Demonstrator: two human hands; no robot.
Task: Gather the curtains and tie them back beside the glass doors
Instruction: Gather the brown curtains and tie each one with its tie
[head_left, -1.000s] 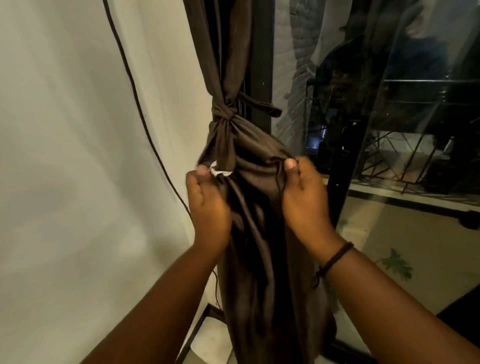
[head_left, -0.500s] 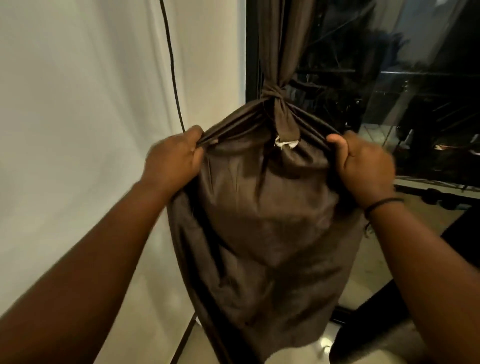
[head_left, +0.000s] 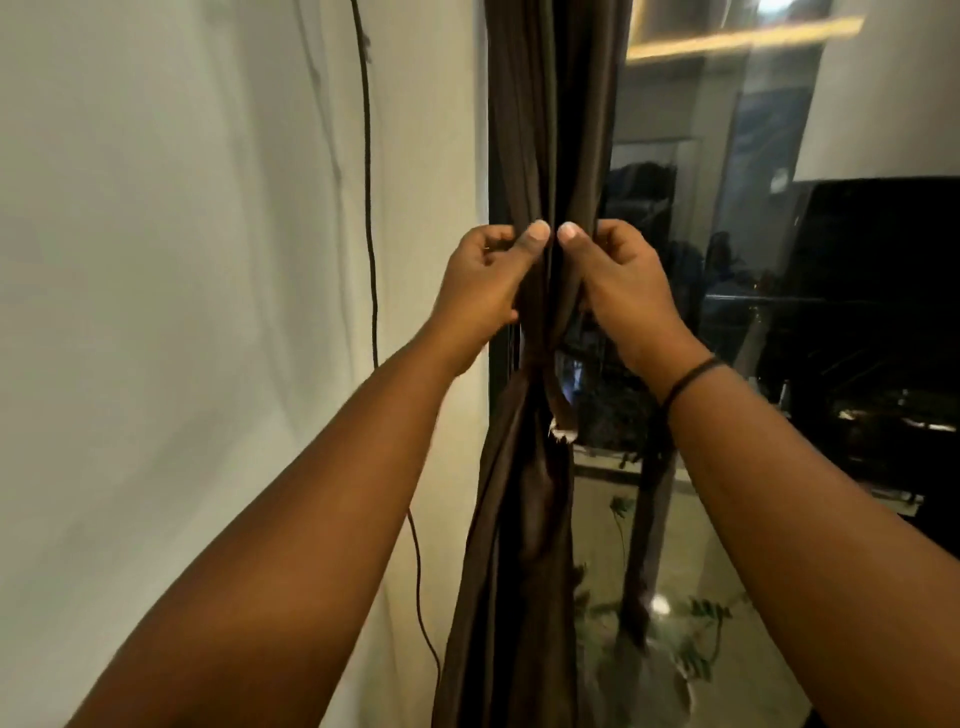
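Hands (head_left: 558, 275) higher now (knot (head_left: 540, 364) half-hidden)

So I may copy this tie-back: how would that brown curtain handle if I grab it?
Probably floppy: the brown curtain hangs in soft folds below its knot. Its sheen suggests slight slipperiness, so the left hand and right hand pinch it.

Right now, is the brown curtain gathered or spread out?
Gathered: the brown curtain hangs as a narrow bundle, cinched by a knot below both hands.
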